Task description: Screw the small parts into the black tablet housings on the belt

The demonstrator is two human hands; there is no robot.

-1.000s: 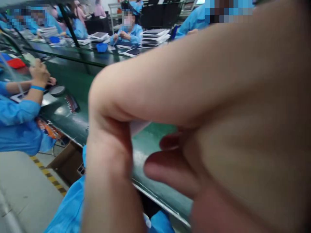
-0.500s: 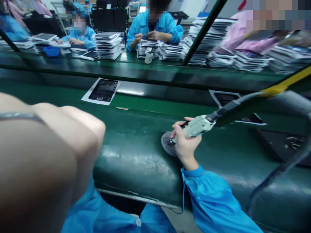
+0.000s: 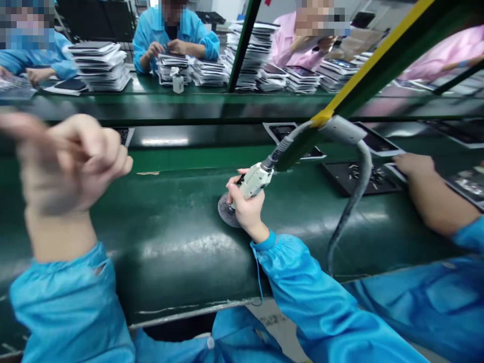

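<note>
Gripping a pale power tool (image 3: pixel 254 182), the right hand (image 3: pixel 246 210) rests it on a round grey disc (image 3: pixel 227 213) at the belt's (image 3: pixel 181 212) middle. The left hand (image 3: pixel 71 161), at nine o'clock, is blurry, curled, holding nothing. No tray is under the tool yet; trays (image 3: pixel 355 177) wait at two o'clock.

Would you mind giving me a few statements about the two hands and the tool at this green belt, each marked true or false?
1. The right hand grips a pale tool with a hose attached. True.
2. The tool's round disc sits by the green belt. True.
3. The left hand lies flat on the belt. False: it is raised, blurred, fingers curled.
4. The left hand holds a stack of trays. False: nothing shows in it; the stacks of trays sit on the far bench.
5. Both sleeves are pink. False: the sleeves are blue.
</note>
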